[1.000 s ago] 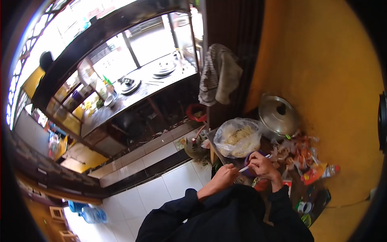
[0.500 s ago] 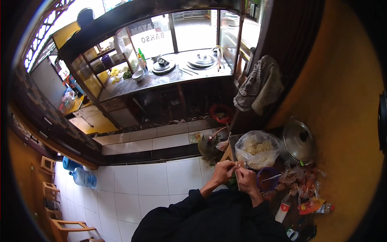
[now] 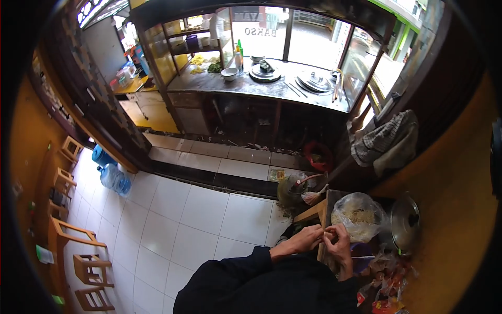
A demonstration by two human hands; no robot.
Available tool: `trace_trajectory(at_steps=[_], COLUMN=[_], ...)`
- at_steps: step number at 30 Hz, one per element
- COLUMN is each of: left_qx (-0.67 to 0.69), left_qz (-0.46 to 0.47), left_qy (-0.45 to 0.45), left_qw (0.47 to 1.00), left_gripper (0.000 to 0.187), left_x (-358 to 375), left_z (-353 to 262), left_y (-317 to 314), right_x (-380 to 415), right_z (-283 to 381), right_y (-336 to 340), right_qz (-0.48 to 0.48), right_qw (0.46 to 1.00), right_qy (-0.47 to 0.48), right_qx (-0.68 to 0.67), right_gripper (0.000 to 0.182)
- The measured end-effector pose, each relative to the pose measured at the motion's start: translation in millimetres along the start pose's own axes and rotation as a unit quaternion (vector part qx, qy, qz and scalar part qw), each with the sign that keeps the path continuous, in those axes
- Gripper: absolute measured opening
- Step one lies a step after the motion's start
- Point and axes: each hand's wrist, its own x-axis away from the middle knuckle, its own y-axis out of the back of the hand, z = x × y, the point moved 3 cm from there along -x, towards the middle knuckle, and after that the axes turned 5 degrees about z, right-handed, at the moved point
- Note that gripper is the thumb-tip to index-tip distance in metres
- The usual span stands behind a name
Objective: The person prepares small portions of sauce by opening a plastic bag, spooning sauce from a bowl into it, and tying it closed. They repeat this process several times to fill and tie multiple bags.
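My left hand (image 3: 307, 239) and my right hand (image 3: 339, 243) meet above the edge of a low table, fingertips pinched together. Whatever lies between the fingers is too small and covered to make out. Just beyond my right hand is a clear plastic bag (image 3: 361, 213) of pale noodle-like strands. Partly hidden behind my right wrist is a purple bowl (image 3: 362, 251). A metal pot with a lid (image 3: 405, 222) stands to the right of the bag.
Plastic packets (image 3: 389, 277) are heaped at the lower right. A round green container (image 3: 291, 189) sits on the floor by the table. Blue water jugs (image 3: 116, 179) and wooden stools (image 3: 93, 269) stand at left. Ahead is a counter (image 3: 243, 86) with lidded pots; a cloth (image 3: 388, 141) hangs at right.
The view has swung left and tilted, so the counter and table appear further right. My hands stay pinched together, with the right hand now raised more upright beside the left.
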Motion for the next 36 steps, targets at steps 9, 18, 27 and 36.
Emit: trace_trajectory(at_steps=[9, 18, 27, 36], left_qx=[0.143, 0.170, 0.163, 0.330], left_qz=[-0.068, -0.362, -0.258, -0.158], left_qy=[0.014, 0.177, 0.135, 0.095], left_qw=[0.987, 0.899, 0.943, 0.926], left_gripper=[0.012, 0.001, 0.005, 0.013], left_x=[39, 86, 99, 56], left_z=[1, 6, -7, -19], left_y=[38, 61, 54, 17], right_x=[-16, -20, -11, 3], right_z=[18, 67, 34, -2], right_y=[-36, -97, -99, -63], right_qz=[0.221, 0.034, 0.244, 0.109], right_qw=[0.969, 0.994, 0.921, 0.897], right_qy=[0.010, 0.103, -0.037, -0.052], right_qx=[-0.114, 0.020, -0.301, -0.426], right_gripper=[0.013, 0.013, 0.033, 0.033])
